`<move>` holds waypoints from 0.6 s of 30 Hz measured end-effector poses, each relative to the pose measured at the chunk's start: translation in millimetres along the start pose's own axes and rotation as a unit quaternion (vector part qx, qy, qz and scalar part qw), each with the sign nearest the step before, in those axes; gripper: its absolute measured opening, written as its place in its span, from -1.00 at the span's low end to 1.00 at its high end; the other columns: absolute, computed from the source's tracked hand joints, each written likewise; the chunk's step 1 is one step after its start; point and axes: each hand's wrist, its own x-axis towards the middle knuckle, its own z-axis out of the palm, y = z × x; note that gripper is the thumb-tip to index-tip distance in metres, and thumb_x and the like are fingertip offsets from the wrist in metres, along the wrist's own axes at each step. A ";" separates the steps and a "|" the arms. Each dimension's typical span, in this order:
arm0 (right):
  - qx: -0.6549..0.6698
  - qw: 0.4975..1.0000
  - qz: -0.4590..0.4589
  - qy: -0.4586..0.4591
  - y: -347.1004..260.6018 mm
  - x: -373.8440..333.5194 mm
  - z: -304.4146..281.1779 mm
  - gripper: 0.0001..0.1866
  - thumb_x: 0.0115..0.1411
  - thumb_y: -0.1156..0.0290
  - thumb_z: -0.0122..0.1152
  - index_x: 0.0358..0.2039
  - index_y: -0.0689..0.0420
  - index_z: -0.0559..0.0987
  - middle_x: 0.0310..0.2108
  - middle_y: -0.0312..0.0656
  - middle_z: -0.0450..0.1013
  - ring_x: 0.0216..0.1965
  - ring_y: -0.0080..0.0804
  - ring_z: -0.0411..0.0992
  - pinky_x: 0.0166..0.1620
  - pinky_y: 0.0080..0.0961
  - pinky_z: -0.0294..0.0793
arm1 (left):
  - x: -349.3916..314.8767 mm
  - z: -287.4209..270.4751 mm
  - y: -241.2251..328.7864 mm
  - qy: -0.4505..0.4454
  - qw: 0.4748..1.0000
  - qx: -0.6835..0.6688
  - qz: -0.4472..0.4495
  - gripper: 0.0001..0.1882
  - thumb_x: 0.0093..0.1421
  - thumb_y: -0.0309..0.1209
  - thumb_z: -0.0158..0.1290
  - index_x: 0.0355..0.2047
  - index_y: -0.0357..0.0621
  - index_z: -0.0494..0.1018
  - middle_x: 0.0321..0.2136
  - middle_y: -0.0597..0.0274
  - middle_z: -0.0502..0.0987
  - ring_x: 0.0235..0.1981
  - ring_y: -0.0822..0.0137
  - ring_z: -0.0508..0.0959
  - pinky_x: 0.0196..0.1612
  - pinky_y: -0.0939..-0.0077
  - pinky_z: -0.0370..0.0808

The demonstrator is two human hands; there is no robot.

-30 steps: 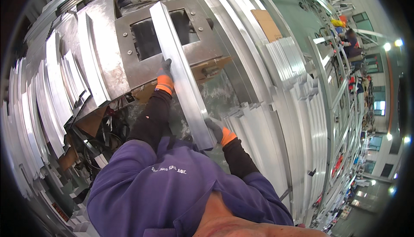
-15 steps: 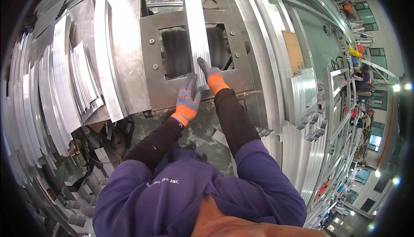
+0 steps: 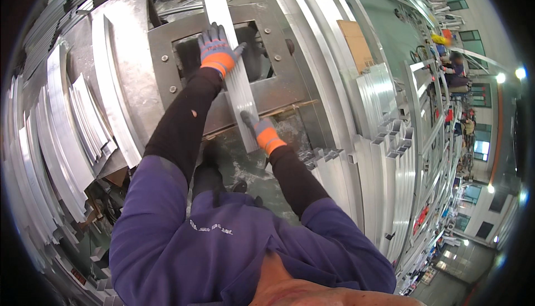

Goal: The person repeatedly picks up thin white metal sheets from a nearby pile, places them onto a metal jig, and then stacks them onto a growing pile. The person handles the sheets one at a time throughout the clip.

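A long silver aluminium profile (image 3: 239,91) lies lengthwise across the square opening in a grey metal plate (image 3: 163,74); its near end juts past the plate's front edge. Both my hands wear grey gloves with orange cuffs. My left hand (image 3: 218,51) rests flat across the profile above the opening, fingers stretched forward, thumb out over the right side. Close to the profile's near end, my right hand (image 3: 264,130) grips its right edge; some of those fingers are hidden. Dark shapes inside the opening are partly covered by the profile and my left hand.
More profiles lie along the metal table (image 3: 125,22) at left. Long aluminium lengths (image 3: 329,77) run along the right, beside a brown cardboard piece (image 3: 354,44) and bundled square tubes (image 3: 393,139). In the far right background, a person (image 3: 457,72) is visible.
The profile has slid toward me, its end now past the plate's edge. My left hand has moved forward along it, and my right hand has come back nearer my body. The view has shifted.
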 end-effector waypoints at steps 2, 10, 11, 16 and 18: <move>-0.119 0.993 0.001 0.009 97.2 14.7 17.8 0.27 -0.17 -0.63 0.18 -0.04 0.57 0.47 -0.10 0.40 0.49 0.03 0.23 0.47 0.07 -0.17 0.46 | -0.8 -4.5 30.2 -0.002 0.999 0.038 0.004 0.12 0.13 0.38 -0.04 0.40 -0.30 0.04 0.43 -0.15 -0.03 0.43 -0.20 0.00 0.42 -0.08 -0.06; 0.014 1.000 0.009 0.022 249.2 -111.4 38.7 0.12 -0.13 -0.50 0.29 -0.04 0.48 0.53 -0.15 0.28 0.55 -0.04 0.10 0.54 0.00 -0.22 0.50 | -167.0 2.9 93.8 0.015 0.997 0.032 -0.064 0.07 0.05 0.21 0.10 0.38 -0.27 0.09 0.40 -0.09 0.07 0.37 -0.10 0.15 0.39 -0.06 0.05; 0.045 0.998 0.040 0.029 269.3 -131.0 42.3 0.05 -0.10 -0.44 0.33 -0.03 0.43 0.55 -0.16 0.23 0.57 -0.07 0.07 0.56 -0.02 -0.22 0.51 | -192.3 0.9 102.8 -0.004 0.998 0.013 -0.067 0.06 0.05 0.18 0.11 0.38 -0.28 0.09 0.41 -0.10 0.05 0.36 -0.12 0.18 0.37 -0.06 0.09; 0.204 0.977 0.047 -0.029 322.7 -232.6 25.6 -0.13 -0.04 -0.26 0.42 0.01 0.31 0.57 -0.14 0.12 0.60 -0.11 0.01 0.58 -0.06 -0.26 0.53 | -307.5 7.6 127.7 -0.022 0.995 -0.061 -0.074 0.10 0.05 0.14 0.15 0.39 -0.34 0.02 0.44 -0.14 -0.08 0.29 -0.17 0.28 0.28 0.04 0.29; 0.179 0.982 0.056 -0.032 337.6 -263.1 19.1 -0.14 -0.02 -0.27 0.39 0.01 0.28 0.57 -0.13 0.11 0.60 -0.10 0.05 0.57 -0.05 -0.23 0.53 | -333.7 7.6 137.7 -0.035 0.992 -0.094 -0.073 0.15 0.03 0.16 0.17 0.40 -0.37 -0.03 0.44 -0.17 -0.13 0.27 -0.17 0.30 0.24 0.10 0.35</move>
